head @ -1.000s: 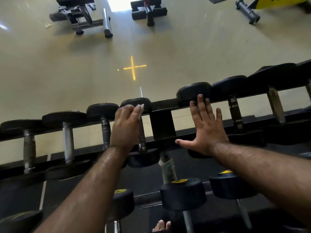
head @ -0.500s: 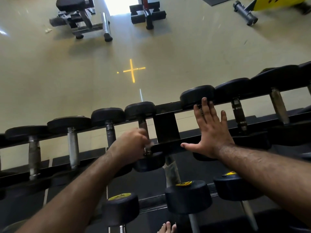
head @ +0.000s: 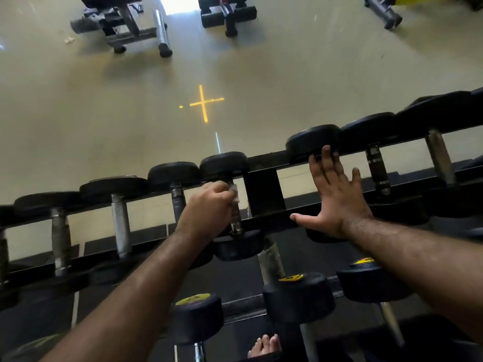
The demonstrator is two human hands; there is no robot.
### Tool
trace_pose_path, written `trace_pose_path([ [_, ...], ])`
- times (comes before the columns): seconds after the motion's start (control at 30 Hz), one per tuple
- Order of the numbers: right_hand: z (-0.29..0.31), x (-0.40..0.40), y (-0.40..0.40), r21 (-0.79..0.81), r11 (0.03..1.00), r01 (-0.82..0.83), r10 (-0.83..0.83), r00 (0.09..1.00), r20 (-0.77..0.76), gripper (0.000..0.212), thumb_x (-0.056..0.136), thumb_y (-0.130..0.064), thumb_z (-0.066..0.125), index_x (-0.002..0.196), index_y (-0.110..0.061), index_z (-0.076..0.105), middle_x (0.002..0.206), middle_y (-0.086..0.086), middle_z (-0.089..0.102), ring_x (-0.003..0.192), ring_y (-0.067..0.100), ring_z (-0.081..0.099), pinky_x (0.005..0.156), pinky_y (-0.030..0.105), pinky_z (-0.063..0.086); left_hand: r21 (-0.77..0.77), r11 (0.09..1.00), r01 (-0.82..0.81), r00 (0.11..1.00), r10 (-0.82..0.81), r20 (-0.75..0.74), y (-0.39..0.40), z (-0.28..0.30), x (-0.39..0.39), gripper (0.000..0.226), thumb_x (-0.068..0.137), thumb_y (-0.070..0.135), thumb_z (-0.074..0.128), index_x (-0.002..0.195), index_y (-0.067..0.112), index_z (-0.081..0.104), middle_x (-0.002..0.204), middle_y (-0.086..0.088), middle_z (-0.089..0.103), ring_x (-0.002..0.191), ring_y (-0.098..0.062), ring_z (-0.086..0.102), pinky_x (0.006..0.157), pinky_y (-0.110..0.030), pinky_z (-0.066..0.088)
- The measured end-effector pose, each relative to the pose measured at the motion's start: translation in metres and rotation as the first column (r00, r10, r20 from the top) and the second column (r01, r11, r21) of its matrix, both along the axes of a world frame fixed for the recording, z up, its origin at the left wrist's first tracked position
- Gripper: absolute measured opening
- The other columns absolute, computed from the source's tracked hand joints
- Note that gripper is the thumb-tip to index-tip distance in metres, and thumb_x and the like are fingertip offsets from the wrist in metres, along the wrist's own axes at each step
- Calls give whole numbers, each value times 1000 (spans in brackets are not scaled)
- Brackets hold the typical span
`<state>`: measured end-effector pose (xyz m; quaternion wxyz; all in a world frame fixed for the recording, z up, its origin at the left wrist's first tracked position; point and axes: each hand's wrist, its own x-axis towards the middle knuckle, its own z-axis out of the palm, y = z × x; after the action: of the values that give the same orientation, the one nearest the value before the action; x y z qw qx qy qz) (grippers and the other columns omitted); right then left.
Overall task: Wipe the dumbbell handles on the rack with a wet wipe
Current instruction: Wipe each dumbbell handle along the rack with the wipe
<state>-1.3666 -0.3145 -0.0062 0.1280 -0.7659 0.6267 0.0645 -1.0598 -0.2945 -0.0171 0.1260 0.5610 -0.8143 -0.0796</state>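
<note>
A black dumbbell rack (head: 264,190) crosses the view with a top row of black-headed dumbbells. My left hand (head: 206,210) grips a white wet wipe (head: 234,192) wrapped round the metal handle (head: 236,220) of a dumbbell just left of the rack's centre post. The wipe sits near the far end of that handle. My right hand (head: 337,197) lies flat with straight fingers on the dumbbell right of the post, hiding its handle, fingertips at its far head (head: 312,142).
More dumbbells with bare steel handles (head: 120,226) stand to the left and to the right (head: 376,168). A lower row with yellow-labelled heads (head: 298,296) sits near me. My bare toes (head: 265,344) show below. Benches (head: 125,24) stand on the floor beyond.
My left hand slid the wipe from the handle's far end toward me, then back toward the far end. The right hand stayed flat on its dumbbell.
</note>
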Motion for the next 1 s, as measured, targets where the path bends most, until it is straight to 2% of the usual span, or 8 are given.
trace_pose_path([
  [0.13, 2, 0, 0, -17, 1000, -13, 12, 999, -29, 140, 65, -99, 37, 166, -28, -28, 168, 3, -46, 162, 27, -28, 128, 72, 7, -76, 993, 86, 965, -64, 252, -22, -11, -21, 5, 86, 9, 73, 89, 12, 76, 96, -6, 67, 91, -27, 60, 77, -38, 57],
  [0.23, 2, -1, 1, -4, 1000, -23, 23, 999, -35, 141, 65, -98, 41, 167, -28, -26, 168, 4, -46, 162, 29, -27, 128, 72, 7, 302, 943, 142, 936, -227, 268, -13, 6, -38, 11, 88, 14, 66, 93, 16, 76, 95, 0, 61, 97, -24, 60, 77, -33, 52],
  [0.33, 1, -3, 1, -5, 1000, -25, 25, 999, -29, 141, 66, -96, 47, 168, -28, -24, 168, 4, -46, 162, 28, -27, 128, 72, 6, 545, 837, 55, 964, -187, 189, -16, 24, -40, 12, 91, 18, 64, 90, 19, 76, 84, 5, 63, 80, -18, 65, 61, -27, 50],
  [0.5, 5, 0, 2, 10, 1000, -20, 20, 999, -46, 144, 64, -96, 52, 167, -30, -25, 166, 4, -48, 161, 28, -30, 127, 75, 7, 91, 994, 55, 987, -68, 148, -27, 4, -22, 27, 81, -1, 69, 98, 18, 79, 103, 0, 65, 96, -21, 57, 86, -35, 55],
  [0.63, 7, 4, 3, 31, 999, -12, 15, 997, -81, 151, 64, -98, 60, 166, -30, -27, 166, 4, -49, 160, 29, -33, 125, 77, 5, 484, 840, 246, 925, -353, 142, -4, 7, -21, 28, 91, 11, 63, 111, 24, 78, 111, 9, 61, 106, -16, 60, 91, -32, 55],
  [0.73, 7, 10, 4, 34, 999, -8, 11, 995, -102, 155, 62, -101, 61, 166, -29, -27, 165, 5, -49, 160, 30, -33, 125, 78, 5, 492, 854, 170, 975, -217, 40, -4, 18, 4, 29, 90, 12, 68, 108, 31, 80, 109, 13, 69, 100, -10, 65, 91, -33, 57],
  [0.9, 9, 20, 7, 44, 999, -1, 6, 992, -127, 157, 59, -106, 54, 165, -28, -30, 164, 6, -52, 160, 31, -33, 125, 77, 6, 197, 939, -281, 935, 314, -164, 1, 12, 6, 18, 92, 14, 69, 98, 27, 81, 93, 13, 71, 84, -10, 64, 74, -26, 49],
  [1.0, 11, 22, 8, 44, 999, 1, 5, 991, -132, 156, 59, -108, 52, 164, -27, -31, 162, 5, -53, 159, 30, -34, 125, 77, 6, 342, 928, -146, 982, 178, -65, 16, 7, -9, 13, 89, 14, 70, 97, 22, 78, 94, 6, 72, 89, -17, 67, 78, -33, 57],
])
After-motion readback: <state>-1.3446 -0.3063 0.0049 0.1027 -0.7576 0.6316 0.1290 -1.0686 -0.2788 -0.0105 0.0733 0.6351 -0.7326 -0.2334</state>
